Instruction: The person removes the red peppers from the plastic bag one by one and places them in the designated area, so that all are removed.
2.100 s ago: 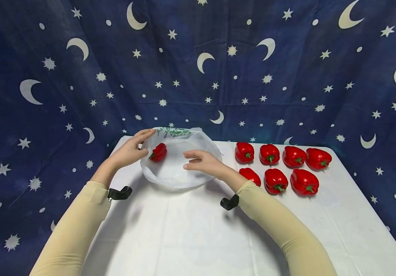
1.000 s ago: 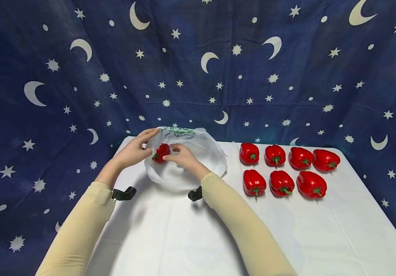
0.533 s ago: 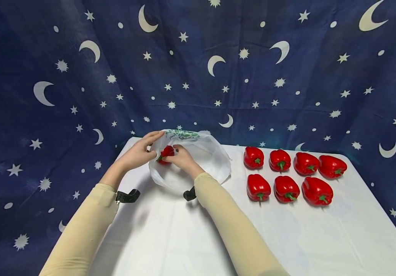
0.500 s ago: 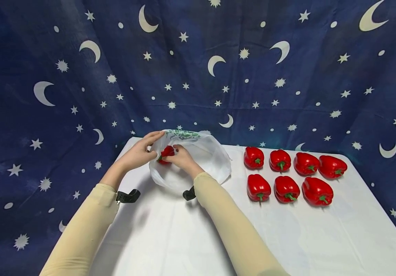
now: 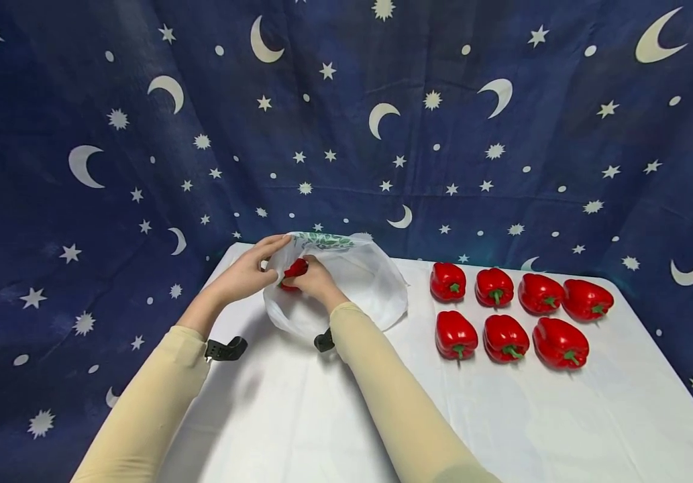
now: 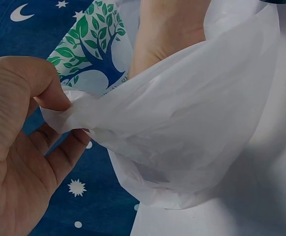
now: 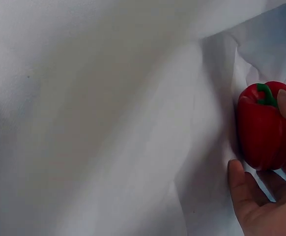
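My left hand [image 5: 242,274] pinches the left rim of a white plastic bag [image 5: 376,285], whose mouth lies wide. In the left wrist view the rim of the bag [image 6: 187,118] bunches between thumb and fingers. My right hand [image 5: 320,280] reaches into the bag and holds a red bell pepper [image 5: 296,269] near its left wall. Seen from the right wrist, the thumb presses the bell pepper [image 7: 261,130] beside its green stem, and the fingers of the right hand [image 7: 275,216] lie beneath it. In the head view that hand hides part of the pepper.
To the right of the bag, several red bell peppers [image 5: 506,339] lie in two rows on the white-covered table [image 5: 322,416]. Behind the table hangs a dark blue curtain [image 5: 346,127] with moons and stars. A black strap [image 5: 225,349] sits on each wrist.
My right hand has moved left and deeper into the bag and has taken hold of the pepper there. The pepper has turned slightly. My left hand keeps its hold on the rim.
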{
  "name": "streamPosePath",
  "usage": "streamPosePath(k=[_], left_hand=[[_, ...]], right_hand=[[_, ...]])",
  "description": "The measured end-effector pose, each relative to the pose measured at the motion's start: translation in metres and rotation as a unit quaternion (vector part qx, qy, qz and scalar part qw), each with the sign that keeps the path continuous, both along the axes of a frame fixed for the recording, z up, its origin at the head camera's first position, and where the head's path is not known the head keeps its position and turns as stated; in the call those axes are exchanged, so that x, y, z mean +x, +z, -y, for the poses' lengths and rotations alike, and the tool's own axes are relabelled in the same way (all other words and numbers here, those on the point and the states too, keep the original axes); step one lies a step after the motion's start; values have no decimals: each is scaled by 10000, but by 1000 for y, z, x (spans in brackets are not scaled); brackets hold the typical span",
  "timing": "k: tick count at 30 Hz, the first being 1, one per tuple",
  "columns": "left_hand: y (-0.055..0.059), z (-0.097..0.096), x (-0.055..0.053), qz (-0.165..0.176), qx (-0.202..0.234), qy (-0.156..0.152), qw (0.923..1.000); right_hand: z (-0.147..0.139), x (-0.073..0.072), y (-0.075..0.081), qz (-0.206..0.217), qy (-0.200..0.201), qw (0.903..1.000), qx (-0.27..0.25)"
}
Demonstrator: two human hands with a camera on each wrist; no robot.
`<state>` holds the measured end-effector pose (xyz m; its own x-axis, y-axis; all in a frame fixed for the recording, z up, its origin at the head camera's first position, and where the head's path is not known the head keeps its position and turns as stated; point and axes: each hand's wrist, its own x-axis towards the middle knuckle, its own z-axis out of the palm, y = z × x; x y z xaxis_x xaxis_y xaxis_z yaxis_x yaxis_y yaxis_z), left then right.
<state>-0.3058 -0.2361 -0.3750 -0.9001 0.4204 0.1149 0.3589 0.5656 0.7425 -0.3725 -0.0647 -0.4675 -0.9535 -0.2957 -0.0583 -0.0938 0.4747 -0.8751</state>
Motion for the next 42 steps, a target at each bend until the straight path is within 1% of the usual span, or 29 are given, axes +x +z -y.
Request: streamPosePath(k=[3,6,11,16,20,24,29,33,38,42], left_hand=[[1,-1,3,27,2,-16,10000],[2,-1,5,58,-19,8,10000],[2,2,6,13,-89,28,10000],[1,3,5,-43,-174,43,9998],[0,4,4,-9,-239,67,9997],[0,5,3,11,-284,81,9996],[0,5,1,20,-306,52,9995],[0,3,0,67,-298,30,9995],[-2,1,0,92,-355,29,9993],[-2,-2,1,107,-372,19,9992]], right_hand=[[-2,1,-2,-32,-75,9999,123],[-5,3,-2,-97,-9,9999,135],[-14,4,-1,-65,244,9997,-74],[-31,4,0,15,579,9982,-154],[-47,4,2,210,895,9955,-218],[-65,4,3,561,1245,9903,-247],[-87,3,6,949,1546,9832,-208],[-101,5,9,994,1737,9797,-118],[-111,8,11,1015,1832,9778,-71],[-115,13,12,1156,1696,9785,-219]])
